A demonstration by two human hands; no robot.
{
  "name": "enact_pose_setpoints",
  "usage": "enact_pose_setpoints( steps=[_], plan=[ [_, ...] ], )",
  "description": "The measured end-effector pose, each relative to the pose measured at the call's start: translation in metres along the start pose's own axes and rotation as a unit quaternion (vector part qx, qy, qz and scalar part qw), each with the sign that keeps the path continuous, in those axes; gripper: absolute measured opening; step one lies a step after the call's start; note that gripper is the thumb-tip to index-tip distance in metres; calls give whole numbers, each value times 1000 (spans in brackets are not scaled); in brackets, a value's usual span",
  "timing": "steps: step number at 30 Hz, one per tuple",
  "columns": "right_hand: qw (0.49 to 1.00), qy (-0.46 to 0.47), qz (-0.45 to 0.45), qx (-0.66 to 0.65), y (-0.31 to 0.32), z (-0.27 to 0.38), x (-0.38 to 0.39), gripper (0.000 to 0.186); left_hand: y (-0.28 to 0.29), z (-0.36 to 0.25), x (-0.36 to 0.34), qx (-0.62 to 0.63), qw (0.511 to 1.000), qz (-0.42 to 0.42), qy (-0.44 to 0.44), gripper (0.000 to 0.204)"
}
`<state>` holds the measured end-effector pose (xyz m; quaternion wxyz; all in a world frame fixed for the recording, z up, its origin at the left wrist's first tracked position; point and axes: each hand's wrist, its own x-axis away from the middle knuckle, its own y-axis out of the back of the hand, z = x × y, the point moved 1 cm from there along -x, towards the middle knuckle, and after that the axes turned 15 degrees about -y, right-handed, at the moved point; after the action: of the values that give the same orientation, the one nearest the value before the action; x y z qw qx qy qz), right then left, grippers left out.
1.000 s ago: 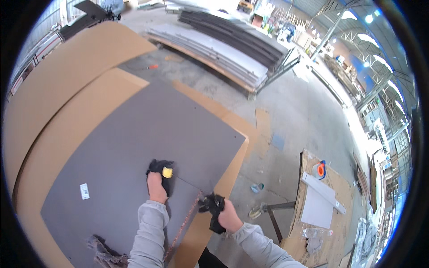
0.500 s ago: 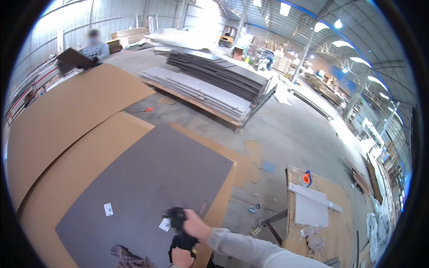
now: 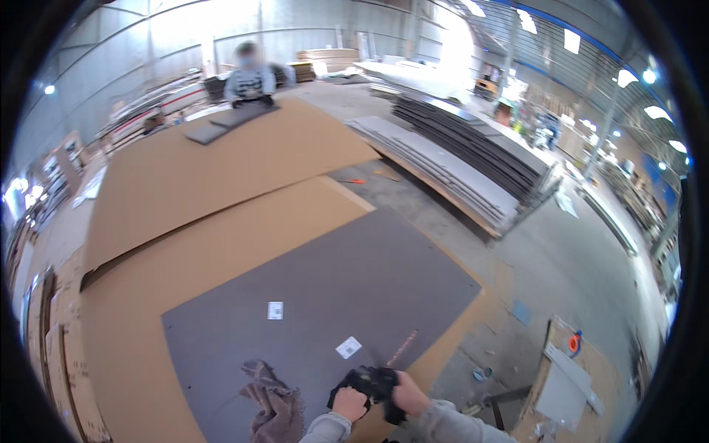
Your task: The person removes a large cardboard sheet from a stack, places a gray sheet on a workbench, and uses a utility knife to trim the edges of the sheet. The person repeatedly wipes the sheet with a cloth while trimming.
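Note:
My left hand [image 3: 350, 403] and my right hand [image 3: 408, 393] are close together at the bottom, each closed on black material [image 3: 375, 384] whose kind I cannot make out. They are over the near edge of a dark grey board [image 3: 317, 277] lying on brown cardboard [image 3: 125, 354]. Two small white labels [image 3: 275, 310] are stuck on the board. A crumpled brown-grey cloth [image 3: 273, 406] lies left of my hands, and a reddish strip [image 3: 401, 348] shows beside them.
A co-worker [image 3: 249, 81] stands at the far cardboard sheet [image 3: 162, 192] with dark panels [image 3: 225, 127]. Stacked boards on a cart [image 3: 450, 168] stand beyond. A side table [image 3: 539, 421] at lower right bears white pieces and an orange tape roll [image 3: 574, 343].
My hands have come together lower down, uncovering a second label. The view has tilted up and turned left. The co-worker has come into view, and the dark panels now rest on the cardboard.

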<state>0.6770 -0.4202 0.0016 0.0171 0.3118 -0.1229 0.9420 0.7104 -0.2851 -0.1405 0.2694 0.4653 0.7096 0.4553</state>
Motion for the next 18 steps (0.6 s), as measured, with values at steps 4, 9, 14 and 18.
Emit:
enact_pose_setpoints(
  steps=[4,9,14,18],
  plan=[
    [986,-36,-94,-132,39,-33,13,24,27,12,3,52,960,-252,-106,51],
    [963,-54,-111,-241,45,-50,12,24,32,20,24,220,947,-234,0,48],
    [969,-6,-113,-219,50,-66,2,21,55,-8,66,-7,972,-220,86,55],
    [965,-17,-134,-224,45,-72,-2,19,62,-30,122,-65,948,-230,208,56]
  ],
)
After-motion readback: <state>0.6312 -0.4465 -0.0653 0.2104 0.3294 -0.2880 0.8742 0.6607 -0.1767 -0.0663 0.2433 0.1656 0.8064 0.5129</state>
